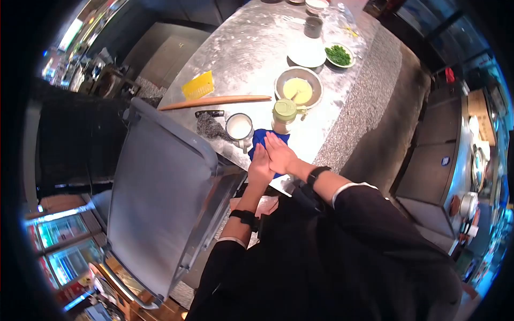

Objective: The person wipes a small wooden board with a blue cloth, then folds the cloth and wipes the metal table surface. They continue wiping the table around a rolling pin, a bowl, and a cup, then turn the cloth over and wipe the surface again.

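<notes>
My left hand [259, 167] and my right hand [281, 154] lie side by side, touching, over a crumpled blue cloth [259, 138] at the near end of the table. Their fingers are straight and pressed flat, pointing away from me. The cloth shows around the fingertips and between the wrists; the part beneath my palms is hidden. Just left of the cloth stands a mug [239, 127] with something white in it. Beyond my fingertips is a bottle with a green lid [285, 109]. A dark grey cloth [210, 127] and a black handle [209, 113] lie left of the mug.
A long wooden rolling pin [217, 101] lies across the floury table [235, 51], near a yellow scraper [198, 85]. Farther back are a metal bowl of yellow liquid [279, 80], a white plate [306, 52] and chopped greens [338, 55]. A large grey bin [160, 198] stands at my left.
</notes>
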Demonstrator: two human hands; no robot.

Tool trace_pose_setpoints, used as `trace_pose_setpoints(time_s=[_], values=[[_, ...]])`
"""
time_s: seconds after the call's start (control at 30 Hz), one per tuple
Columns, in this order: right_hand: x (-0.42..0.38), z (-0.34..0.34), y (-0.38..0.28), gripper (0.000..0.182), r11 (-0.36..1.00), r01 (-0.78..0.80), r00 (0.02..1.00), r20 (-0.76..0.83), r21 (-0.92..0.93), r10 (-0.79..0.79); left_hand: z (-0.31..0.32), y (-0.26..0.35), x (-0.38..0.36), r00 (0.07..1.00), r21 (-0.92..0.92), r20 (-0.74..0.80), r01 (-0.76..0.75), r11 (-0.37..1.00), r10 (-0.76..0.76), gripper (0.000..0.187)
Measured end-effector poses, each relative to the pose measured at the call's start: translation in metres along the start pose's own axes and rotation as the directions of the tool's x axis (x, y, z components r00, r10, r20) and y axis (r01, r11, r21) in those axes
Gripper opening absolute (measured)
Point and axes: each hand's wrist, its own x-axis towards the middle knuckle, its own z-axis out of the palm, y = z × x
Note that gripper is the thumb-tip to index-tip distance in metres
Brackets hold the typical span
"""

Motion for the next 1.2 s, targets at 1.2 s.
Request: trace_pose_setpoints(time_s=[1.2], values=[[0.007,-0.027,0.006,0.08,0.987,0.133,0.989,0.044,0.093,-0.138,-0.022,0.033,0.02,0.924,0.199,0.282,0.207,0.958,-0.258,0.065]])
